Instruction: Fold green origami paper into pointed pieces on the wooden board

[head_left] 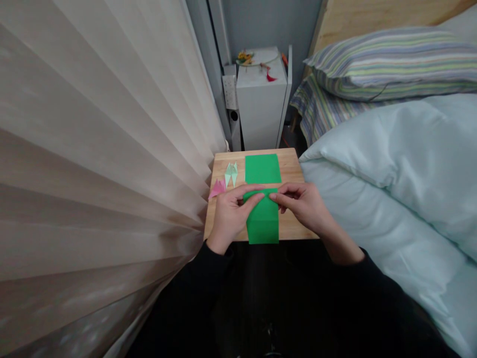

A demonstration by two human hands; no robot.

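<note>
Both hands pinch the far end of a green sheet of paper (pixel 263 221), which hangs down toward me past the table's near edge. A faint crease crosses the sheet. My left hand (pixel 234 214) has its thumb and fingers closed on the upper left part. At the upper right, my right hand (pixel 303 203) grips it between thumb and forefinger. Just beyond the hands, a second green sheet (pixel 263 168) lies flat. Left of it are a pale green folded paper piece (pixel 231 174) and a pink folded paper piece (pixel 217 188).
Everything lies on a small wooden table (pixel 292 226). A pleated curtain (pixel 149 164) borders it on the left. On the right is a bed with a pale blue quilt (pixel 391 174) and a striped pillow (pixel 391 62). A white cabinet (pixel 259 109) stands behind, with small decorations on top.
</note>
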